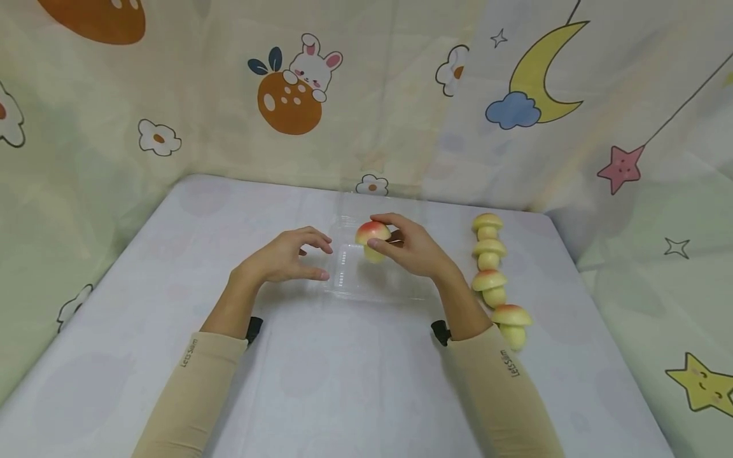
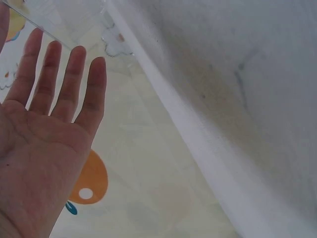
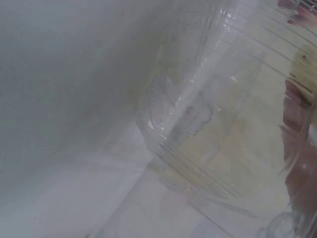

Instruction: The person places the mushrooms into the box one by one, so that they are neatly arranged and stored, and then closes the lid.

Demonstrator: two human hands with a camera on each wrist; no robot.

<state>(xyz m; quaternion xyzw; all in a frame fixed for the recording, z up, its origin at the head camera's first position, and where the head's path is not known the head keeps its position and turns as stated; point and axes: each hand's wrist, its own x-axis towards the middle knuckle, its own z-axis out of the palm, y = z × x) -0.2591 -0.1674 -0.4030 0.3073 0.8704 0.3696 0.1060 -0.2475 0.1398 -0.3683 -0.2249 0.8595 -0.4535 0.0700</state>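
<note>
My right hand (image 1: 415,248) pinches a mushroom-shaped piece (image 1: 372,233) with a red-tinged yellow cap and pale stem, thumb on the near side and fingers behind. It is over a clear plastic box (image 1: 382,295), whose see-through lid stands up at the back. In the right wrist view the clear plastic (image 3: 218,144) fills much of the picture, with part of the hand (image 3: 299,168) seen through it. My left hand (image 1: 286,256) is at the box's left side, holding nothing, fingers and thumb apart. The left wrist view shows its palm (image 2: 47,144) with fingers extended.
Several more mushroom-shaped pieces (image 1: 489,248) lie in a row to the right, the nearest piece (image 1: 513,318) beside my right forearm. A white cloth covers the table (image 1: 343,381). A printed curtain (image 1: 217,76) hangs behind and at the sides.
</note>
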